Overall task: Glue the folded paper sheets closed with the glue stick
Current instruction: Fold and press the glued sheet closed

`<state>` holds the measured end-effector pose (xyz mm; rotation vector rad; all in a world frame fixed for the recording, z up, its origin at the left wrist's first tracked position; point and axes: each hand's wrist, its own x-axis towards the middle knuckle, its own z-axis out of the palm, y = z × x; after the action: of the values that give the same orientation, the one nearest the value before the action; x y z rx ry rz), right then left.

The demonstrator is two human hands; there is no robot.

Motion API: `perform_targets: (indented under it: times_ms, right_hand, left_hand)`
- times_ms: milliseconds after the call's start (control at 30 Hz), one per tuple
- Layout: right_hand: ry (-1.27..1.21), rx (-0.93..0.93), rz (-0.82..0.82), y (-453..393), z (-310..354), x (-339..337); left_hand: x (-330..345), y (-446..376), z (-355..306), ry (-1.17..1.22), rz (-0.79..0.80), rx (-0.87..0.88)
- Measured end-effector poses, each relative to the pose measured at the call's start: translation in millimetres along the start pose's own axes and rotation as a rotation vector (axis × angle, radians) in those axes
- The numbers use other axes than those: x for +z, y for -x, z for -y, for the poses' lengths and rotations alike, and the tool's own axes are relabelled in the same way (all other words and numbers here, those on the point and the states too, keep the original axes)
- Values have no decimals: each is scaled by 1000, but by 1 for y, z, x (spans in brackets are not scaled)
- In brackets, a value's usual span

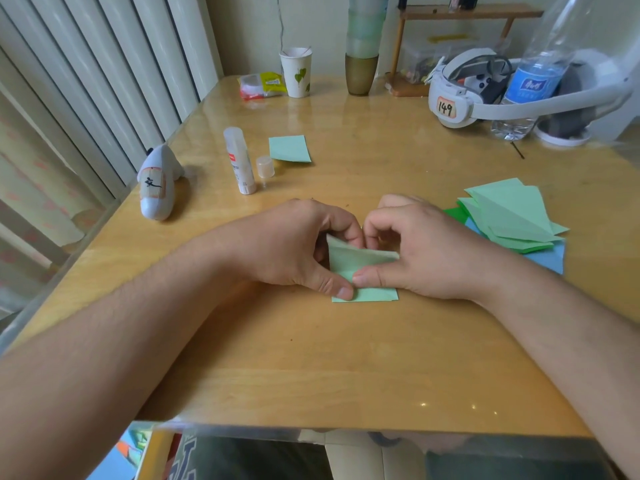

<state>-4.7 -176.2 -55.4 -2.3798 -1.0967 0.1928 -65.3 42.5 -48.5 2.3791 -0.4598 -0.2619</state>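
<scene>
hands: left hand + right hand both pinch folded paper, centre frame, on surface
glue stick: uncapped, lying upper left, long axis running away from viewer; left hand nearer

One glue stick, one loose cap, two single folded sheets, one paper stack, one cup, one bottle.
</scene>
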Motion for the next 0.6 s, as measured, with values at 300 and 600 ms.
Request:
perform_targets:
  times_ms: [300, 600]
  right_hand:
    - [-28, 35, 19, 1, 4, 0]
    - [-55, 100, 41, 3, -7, -10]
  left_hand:
    - [3, -1, 1, -59, -145, 56]
    - [-4, 2, 9, -161, -166, 42]
